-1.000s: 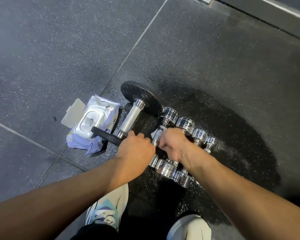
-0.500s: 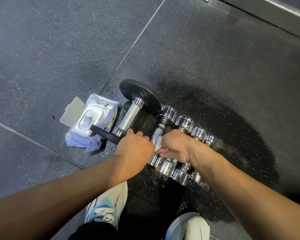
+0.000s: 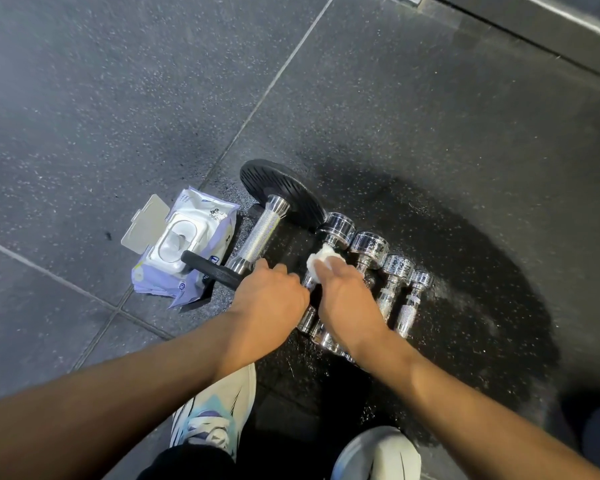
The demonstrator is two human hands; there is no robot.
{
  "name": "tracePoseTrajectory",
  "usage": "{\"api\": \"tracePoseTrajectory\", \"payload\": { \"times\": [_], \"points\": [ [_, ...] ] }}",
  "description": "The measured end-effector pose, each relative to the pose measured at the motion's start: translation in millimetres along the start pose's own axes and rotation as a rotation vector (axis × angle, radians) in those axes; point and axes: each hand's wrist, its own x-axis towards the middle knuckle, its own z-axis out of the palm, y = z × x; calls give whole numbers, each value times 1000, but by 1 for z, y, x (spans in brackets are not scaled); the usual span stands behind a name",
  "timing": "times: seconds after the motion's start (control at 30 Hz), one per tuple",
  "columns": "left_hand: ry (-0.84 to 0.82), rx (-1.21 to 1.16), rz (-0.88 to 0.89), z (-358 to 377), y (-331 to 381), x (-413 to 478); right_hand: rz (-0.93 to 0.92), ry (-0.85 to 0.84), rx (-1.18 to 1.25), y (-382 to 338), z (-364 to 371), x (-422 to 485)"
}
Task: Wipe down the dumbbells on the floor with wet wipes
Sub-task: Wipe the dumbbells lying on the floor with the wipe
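Observation:
Several chrome dumbbells lie side by side on the dark rubber floor. The leftmost chrome dumbbell has my right hand over its handle, pressing a crumpled white wet wipe against it near the far head. My left hand is closed around the near end of that same dumbbell. Left of them lies a bigger dumbbell with black plates and a knurled handle. The other chrome dumbbells lie to the right of my right hand.
An open pack of wet wipes with its lid flipped up lies left of the big dumbbell, partly under its near plate. The floor around the dumbbells is wet and dark. My two shoes stand near the bottom edge. A metal ledge runs along the top right.
My right hand has slid forward along the dumbbell handle toward the far head, and the white wipe now shows beyond my fingers. My left hand has stayed put.

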Motion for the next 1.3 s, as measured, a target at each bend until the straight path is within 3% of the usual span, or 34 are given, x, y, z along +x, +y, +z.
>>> {"api": "tracePoseTrajectory", "payload": {
  "times": [0.1,0.47,0.6,0.77,0.87,1.0,1.1,1.2,1.3],
  "points": [
    [-8,2,5,0,0,0,-247,-30,-453,9,0,-2],
    [-9,-6,3,0,-1,0,-568,-175,-968,22,-25,53],
    [11,-3,5,-1,-1,-1,-641,-288,-859,9,-18,54],
    [15,-39,-9,-1,0,-1,-602,-472,-709,0,-27,62],
    [7,-10,-5,-1,-2,-1,-682,-377,-864,3,-36,75],
    [-16,-28,-4,-3,-3,0,-611,-359,-1058,5,-32,76],
    [-19,-39,-2,-3,-2,0,-582,-367,-930,3,-28,70],
    [-2,-58,-14,-2,-2,0,-569,-501,-700,-3,-26,66],
    [-2,-63,-19,-2,-1,1,-598,-524,-645,-1,-35,65]
  ]
}}
